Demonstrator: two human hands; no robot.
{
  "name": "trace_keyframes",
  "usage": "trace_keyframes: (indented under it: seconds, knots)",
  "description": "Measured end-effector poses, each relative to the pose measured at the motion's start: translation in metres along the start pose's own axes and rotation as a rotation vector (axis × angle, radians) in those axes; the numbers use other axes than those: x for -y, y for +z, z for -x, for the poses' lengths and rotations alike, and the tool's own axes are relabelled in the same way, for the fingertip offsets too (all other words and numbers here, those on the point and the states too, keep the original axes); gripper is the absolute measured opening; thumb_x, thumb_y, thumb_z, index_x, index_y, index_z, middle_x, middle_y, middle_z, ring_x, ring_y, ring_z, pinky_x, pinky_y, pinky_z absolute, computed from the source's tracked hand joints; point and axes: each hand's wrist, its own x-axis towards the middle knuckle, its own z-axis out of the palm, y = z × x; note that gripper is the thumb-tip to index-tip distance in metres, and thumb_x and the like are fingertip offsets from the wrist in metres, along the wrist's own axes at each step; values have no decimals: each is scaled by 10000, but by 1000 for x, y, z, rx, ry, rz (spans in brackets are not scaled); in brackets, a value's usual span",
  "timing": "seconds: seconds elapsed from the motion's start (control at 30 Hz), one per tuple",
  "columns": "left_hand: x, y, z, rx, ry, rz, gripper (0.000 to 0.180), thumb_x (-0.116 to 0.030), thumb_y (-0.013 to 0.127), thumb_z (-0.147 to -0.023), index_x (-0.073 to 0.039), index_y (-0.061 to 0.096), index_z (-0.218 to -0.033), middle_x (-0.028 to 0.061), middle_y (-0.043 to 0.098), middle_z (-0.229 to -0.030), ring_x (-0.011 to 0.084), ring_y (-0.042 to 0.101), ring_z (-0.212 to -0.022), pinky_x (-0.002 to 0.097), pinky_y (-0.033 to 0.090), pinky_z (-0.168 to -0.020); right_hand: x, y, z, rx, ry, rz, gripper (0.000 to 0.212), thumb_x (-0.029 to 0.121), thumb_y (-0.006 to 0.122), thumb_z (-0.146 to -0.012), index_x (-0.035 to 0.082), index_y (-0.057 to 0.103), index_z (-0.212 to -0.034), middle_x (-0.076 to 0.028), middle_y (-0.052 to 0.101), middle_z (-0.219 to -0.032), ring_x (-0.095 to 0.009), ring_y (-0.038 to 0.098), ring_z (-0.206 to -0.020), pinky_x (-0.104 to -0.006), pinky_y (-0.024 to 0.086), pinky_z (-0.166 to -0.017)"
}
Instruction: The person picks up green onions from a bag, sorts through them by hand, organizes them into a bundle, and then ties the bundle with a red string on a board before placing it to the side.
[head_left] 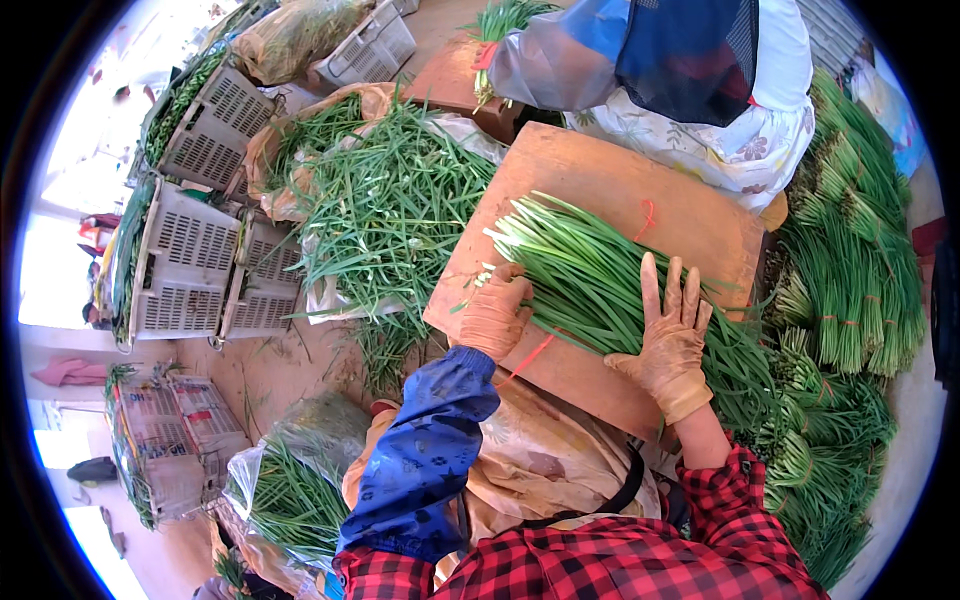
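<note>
A loose bundle of garlic chives [590, 265] lies across a tilted wooden board [590, 165], pale ends to the left and green leaves to the right. My left hand [497, 312], in a tan glove, is closed with bent fingers on stalks at the pale end. Over the leaves, my right hand [668, 345], gloved too, rests flat with its fingers spread. A red tie [528, 360] passes under the bundle; its other end [647, 217] shows on the far side. The left fingertips are partly hidden.
Tied chive bundles [850, 290] are stacked along the right. A heap of loose chives [400, 190] sits left of the board, with plastic crates [185, 265] beyond. Across from me, a person's sleeved arm [555, 60] is beside another bundle. An open bag of chives [290, 500] stands lower left.
</note>
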Motion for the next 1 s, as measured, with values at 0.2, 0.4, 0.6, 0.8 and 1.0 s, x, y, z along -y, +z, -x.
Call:
trace_keyframes:
  seconds: [0.2, 0.4, 0.6, 0.8, 1.0]
  knots:
    - [11, -10, -8, 143, -113, 283, 199, 6, 632, -671, -42, 537, -840, 51, 571, -892, 162, 537, -777, 262, 430, -702, -5, 9, -2, 9, 16, -45, 1235, 427, 776, -452, 163, -3, -1372, -193, 85, -1399, -368, 66, -1289, -518, 140, -994]
    - [19, -8, -6, 97, -262, 757, 140, 14, 588, -734, -10, 550, -867, 44, 611, -848, 114, 551, -723, 233, 443, -697, -8, 17, -2, -65, -33, -32, 1173, 455, 750, -498, 156, 27, -1373, -203, 145, -1376, -370, 147, -1255, -509, 209, -943]
    - [37, -3, -4, -138, -322, 963, 87, -14, 566, -776, -30, 551, -859, 68, 609, -830, 133, 564, -717, 247, 456, -697, -10, 22, -2, -118, -43, -9, 1118, 483, 717, -533, 141, 62, -1372, -197, 181, -1363, -338, 191, -1239, -475, 217, -931]
    - [94, -38, -2, -737, -442, 1559, 65, -118, 551, -828, -59, 555, -855, 100, 619, -839, 154, 585, -670, 270, 503, -625, -8, 28, -5, -73, -2, 67, 1059, 523, 655, -587, 132, 62, -1373, -176, 176, -1377, -313, 188, -1255, -473, 207, -950]
    - [97, -109, -26, -733, -567, 1425, 139, -113, 530, -841, -36, 517, -956, 94, 613, -904, 142, 591, -727, 283, 503, -701, -9, 33, -4, -74, 16, 68, 987, 499, 645, -628, 177, 83, -1373, -151, 187, -1379, -303, 208, -1249, -493, 212, -960]
